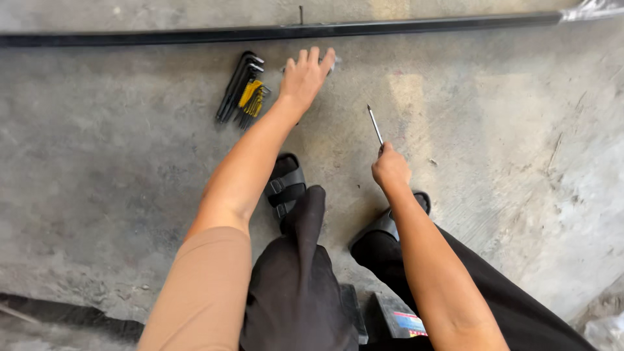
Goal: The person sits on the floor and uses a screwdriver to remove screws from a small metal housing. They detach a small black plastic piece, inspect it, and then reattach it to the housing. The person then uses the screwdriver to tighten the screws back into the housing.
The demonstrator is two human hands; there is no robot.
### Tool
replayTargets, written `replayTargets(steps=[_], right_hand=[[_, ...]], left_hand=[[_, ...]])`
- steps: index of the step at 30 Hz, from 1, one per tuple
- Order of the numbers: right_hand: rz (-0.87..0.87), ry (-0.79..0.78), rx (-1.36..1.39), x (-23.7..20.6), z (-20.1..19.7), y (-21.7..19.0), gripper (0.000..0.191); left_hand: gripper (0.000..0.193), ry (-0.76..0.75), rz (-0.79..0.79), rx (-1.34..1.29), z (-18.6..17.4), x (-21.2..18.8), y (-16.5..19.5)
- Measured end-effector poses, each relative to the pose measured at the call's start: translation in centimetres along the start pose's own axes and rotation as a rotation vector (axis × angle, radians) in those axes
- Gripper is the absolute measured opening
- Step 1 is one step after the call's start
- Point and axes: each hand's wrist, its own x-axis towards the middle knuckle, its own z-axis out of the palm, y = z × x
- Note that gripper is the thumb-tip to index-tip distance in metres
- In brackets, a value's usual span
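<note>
My left hand [304, 77] reaches forward over the concrete floor, fingers spread, with its fingertips at a small pale object [334, 62] that is mostly hidden under them. A set of black hex keys [242, 90] with a yellow holder lies just left of that hand. My right hand [390, 168] is closed around a thin metal tool [374, 123], a slim shaft that points up and away from me. Both forearms stretch out over my knees in dark trousers.
A long black bar [292, 30] runs across the floor at the far edge, with a clear plastic wrap at its right end [591, 9]. My feet wear black sandals [286, 188]. A dark box [390, 318] sits under my legs.
</note>
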Motion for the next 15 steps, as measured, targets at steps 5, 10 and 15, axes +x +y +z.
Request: replayTargets(steps=[5,10,15], right_hand=[[0.007,0.049,0.029,1.5,-0.3,-0.1,0.026],[-0.052,0.178,0.052,2.5,1.3,0.5,0.026],[-0.086,0.188,0.01,2.9,2.3,0.5,0.024]], left_hand=[[0.045,0.15,0.135,0.197,3.3,0.3,0.3],[0.049,-0.019,0.245,0.242,3.7,-0.2,-0.5],[0.046,0.045,0.133,0.062,4.0,0.1,-1.4]])
